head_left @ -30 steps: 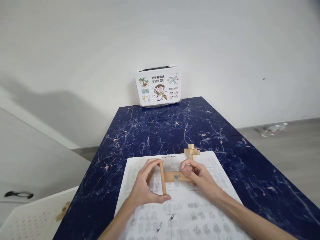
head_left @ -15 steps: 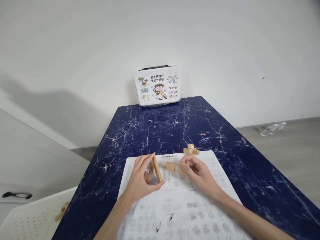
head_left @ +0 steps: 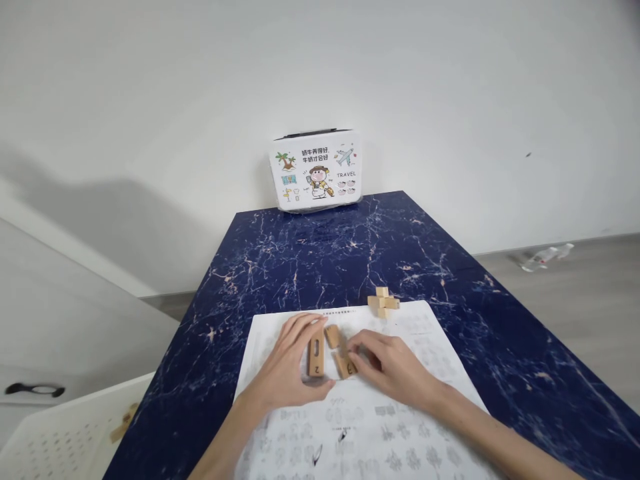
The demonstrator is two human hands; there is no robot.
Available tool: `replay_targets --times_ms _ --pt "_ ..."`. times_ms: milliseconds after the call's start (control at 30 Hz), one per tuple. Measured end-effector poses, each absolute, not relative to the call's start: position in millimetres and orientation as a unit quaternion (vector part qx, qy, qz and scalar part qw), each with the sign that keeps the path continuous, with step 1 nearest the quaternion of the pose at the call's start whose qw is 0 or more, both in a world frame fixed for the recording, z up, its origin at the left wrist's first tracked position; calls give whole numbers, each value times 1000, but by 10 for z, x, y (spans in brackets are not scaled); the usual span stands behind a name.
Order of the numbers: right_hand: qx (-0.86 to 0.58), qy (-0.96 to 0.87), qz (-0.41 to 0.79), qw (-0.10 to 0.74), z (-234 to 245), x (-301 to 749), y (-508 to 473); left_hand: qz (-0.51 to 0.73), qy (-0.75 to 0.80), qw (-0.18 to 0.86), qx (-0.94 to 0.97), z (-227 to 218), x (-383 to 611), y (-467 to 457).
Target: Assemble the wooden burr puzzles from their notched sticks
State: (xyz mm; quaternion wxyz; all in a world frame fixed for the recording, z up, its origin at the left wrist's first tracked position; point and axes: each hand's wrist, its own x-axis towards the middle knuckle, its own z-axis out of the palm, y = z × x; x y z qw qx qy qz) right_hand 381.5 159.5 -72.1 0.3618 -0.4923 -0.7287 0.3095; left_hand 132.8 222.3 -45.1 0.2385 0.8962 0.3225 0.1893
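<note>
Wooden cross [head_left: 383,302] beyond right fingers [head_left: 373,341] looks assembled; block 3 [head_left: 343,364], pinched by those fingers, and block 2 [head_left: 316,363], between left fingers [head_left: 296,329] (grip unclear), are apart, unjoined

The left hand [head_left: 287,367] arches, thumb spread from fingers; the right hand [head_left: 393,362] (bare, like the left) curls fingers toward thumb.

wooden pieces [head_left: 316,365] partly obstruct the paper [head_left: 431,341], with room beyond the wooden cross [head_left: 383,303]
</note>
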Motion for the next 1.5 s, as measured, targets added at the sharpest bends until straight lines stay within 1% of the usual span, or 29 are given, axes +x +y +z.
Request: replay_targets --times_ms 100,233,333,433,567,700,833,933,1067,1267,1433,1500 --pt "-454 -765 303 341 -656 3833 1586 196 323 232 896 -468 1325 2219" --pt "-419 -782 323 328 -598 3840 1582 188 321 230 899 -456 1334 2216" --pt "-432 -767 332 340 -633 3849 1586 184 325 219 901 -448 1355 2217" --pt "-466 -743 317 362 -687 3874 1596 179 334 202 903 -459 1375 2220" --pt "-507 -696 256 440 -706 3933 1623 180 350 170 903 -496 1379 2232" --pt "-534 -658 150 509 -704 4029 1675 199 387 135 890 -559 1342 2277" --pt "-549 -637 58 538 -717 4120 1763 230 437 94 865 -625 1260 2375" --pt "-581 -613 17 536 -755 4159 1832 246 466 63 848 -647 1184 2450" --pt "-622 -592 40 511 -827 4177 1883 268 489 37 829 -654 1108 2497" --pt "-632 -597 91 485 -880 4173 1905 283 500 20 818 -662 1070 2493" --pt "-623 -602 142 480 -918 4152 1913 296 459 2 838 -613 1132 2411" --pt "-617 -598 158 487 -924 4147 1910 296 442 10 847 -585 1188 2355"
